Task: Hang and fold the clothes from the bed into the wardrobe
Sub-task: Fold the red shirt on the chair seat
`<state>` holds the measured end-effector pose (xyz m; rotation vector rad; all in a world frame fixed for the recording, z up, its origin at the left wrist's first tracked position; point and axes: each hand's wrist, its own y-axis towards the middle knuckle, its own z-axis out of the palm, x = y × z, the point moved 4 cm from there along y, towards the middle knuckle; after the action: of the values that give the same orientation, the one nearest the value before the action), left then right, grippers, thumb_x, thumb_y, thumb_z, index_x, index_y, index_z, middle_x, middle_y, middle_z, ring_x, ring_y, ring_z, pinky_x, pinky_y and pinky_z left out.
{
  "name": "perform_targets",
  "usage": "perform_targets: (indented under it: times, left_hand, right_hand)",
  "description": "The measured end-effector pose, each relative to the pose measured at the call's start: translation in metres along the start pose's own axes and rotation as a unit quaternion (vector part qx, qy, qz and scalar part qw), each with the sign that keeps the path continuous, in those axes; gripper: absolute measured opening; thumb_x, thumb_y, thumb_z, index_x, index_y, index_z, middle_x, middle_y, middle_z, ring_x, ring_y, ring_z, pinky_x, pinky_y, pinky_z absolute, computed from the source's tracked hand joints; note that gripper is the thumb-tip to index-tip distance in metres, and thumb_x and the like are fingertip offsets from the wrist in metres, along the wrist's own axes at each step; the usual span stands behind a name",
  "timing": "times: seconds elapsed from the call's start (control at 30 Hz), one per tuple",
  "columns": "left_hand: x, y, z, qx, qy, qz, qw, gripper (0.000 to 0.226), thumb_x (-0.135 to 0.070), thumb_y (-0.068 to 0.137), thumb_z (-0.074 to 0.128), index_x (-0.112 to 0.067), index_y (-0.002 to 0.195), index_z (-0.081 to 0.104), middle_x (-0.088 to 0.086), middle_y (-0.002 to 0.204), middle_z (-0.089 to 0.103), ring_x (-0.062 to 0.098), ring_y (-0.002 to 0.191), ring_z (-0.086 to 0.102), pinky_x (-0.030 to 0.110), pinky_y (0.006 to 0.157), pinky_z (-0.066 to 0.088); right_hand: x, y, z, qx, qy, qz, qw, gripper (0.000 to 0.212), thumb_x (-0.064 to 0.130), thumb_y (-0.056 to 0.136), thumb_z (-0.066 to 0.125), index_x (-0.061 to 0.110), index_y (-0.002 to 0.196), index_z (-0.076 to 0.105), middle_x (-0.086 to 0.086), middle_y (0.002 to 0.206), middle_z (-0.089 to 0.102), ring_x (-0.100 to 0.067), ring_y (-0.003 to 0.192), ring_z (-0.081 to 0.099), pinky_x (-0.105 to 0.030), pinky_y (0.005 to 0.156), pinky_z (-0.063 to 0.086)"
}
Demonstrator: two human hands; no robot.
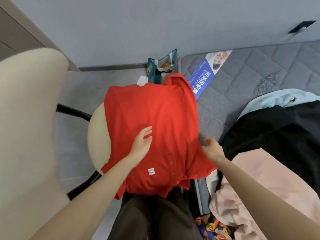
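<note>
A red polo shirt (155, 115) lies spread over the cream chair seat (97, 135). The left hand (142, 144) presses flat on it, fingers straight. The right hand (212, 149) pinches its right edge, beside the bed (242, 75), which holds a black garment (277, 132) and a pink garment (268, 179).

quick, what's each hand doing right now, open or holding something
left hand: open, resting flat on the red shirt.
right hand: fingers curled, pinching the red shirt at its right edge.
</note>
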<state>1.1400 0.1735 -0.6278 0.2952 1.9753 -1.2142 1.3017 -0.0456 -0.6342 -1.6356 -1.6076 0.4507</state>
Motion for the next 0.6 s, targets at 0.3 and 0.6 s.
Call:
perform_targets:
  times: [0.3, 0.6]
  left_hand:
    - [0.060, -0.026, 0.069, 0.066, 0.152, 0.020, 0.986, 0.040, -0.015, 0.097, 0.051, -0.028, 0.134, 0.052, -0.002, 0.139, 0.048, 0.018, 0.129, 0.043, 0.032, 0.112, 0.033]
    - [0.072, -0.019, 0.103, -0.023, 0.205, -0.020, 0.978, 0.035, -0.038, 0.093, 0.056, -0.033, 0.128, 0.059, -0.002, 0.124, 0.042, 0.026, 0.122, 0.033, 0.030, 0.102, 0.024]
  right_hand:
    - [-0.037, -0.014, 0.020, 0.001, 0.039, -0.130, 0.991, 0.018, 0.015, 0.083, 0.065, 0.021, 0.100, 0.061, 0.006, 0.087, 0.067, -0.009, 0.079, 0.060, -0.016, 0.065, 0.039]
    - [-0.041, -0.027, 0.043, 0.360, 0.065, -0.150, 0.919, 0.038, -0.003, 0.091, 0.042, 0.014, 0.106, 0.073, 0.021, 0.102, 0.068, 0.016, 0.096, 0.057, 0.003, 0.080, 0.039]
